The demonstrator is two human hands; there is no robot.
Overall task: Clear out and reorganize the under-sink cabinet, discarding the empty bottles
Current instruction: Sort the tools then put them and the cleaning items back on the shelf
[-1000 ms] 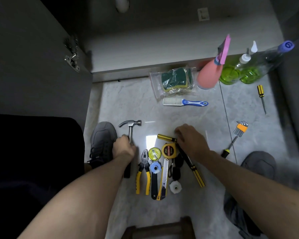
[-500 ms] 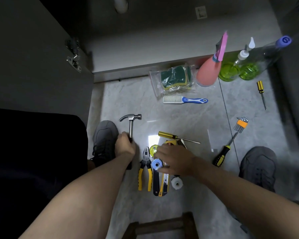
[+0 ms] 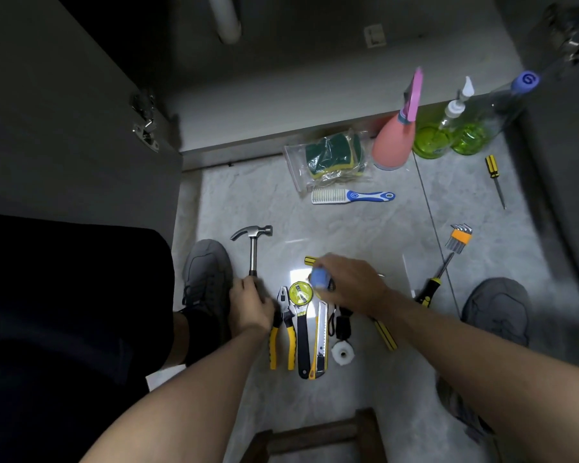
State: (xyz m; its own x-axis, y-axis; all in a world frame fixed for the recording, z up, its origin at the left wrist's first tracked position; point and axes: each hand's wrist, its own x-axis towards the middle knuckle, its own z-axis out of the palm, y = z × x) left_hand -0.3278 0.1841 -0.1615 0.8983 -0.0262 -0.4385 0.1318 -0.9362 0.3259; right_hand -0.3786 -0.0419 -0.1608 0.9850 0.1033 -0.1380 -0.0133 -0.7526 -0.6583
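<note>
Tools lie in a row on the grey floor: a hammer [image 3: 253, 248], yellow pliers [image 3: 283, 329], a black wrench [image 3: 303, 342], a yellow utility knife [image 3: 320, 342] and a yellow-green tape disc [image 3: 300, 293]. My left hand [image 3: 251, 304] is closed around the hammer's handle. My right hand [image 3: 351, 282] holds a small blue roll [image 3: 319, 277] lifted just above the row. Against the open cabinet's [image 3: 281, 105] front edge stand a pink spray bottle [image 3: 395, 142], two green bottles [image 3: 432, 142] and a clear bottle with a blue cap [image 3: 502, 101].
A bag of sponges [image 3: 331, 158] and a blue-handled brush [image 3: 351, 196] lie near the cabinet. Screwdrivers [image 3: 493, 175] and hex keys [image 3: 460, 237] are scattered at right. My shoes [image 3: 208, 282] flank the tools. A wooden stool [image 3: 315, 436] is at the bottom edge.
My right hand went from the yellow screwdriver to the blue roll in the row and has lifted it up. My left hand stays on the hammer handle.
</note>
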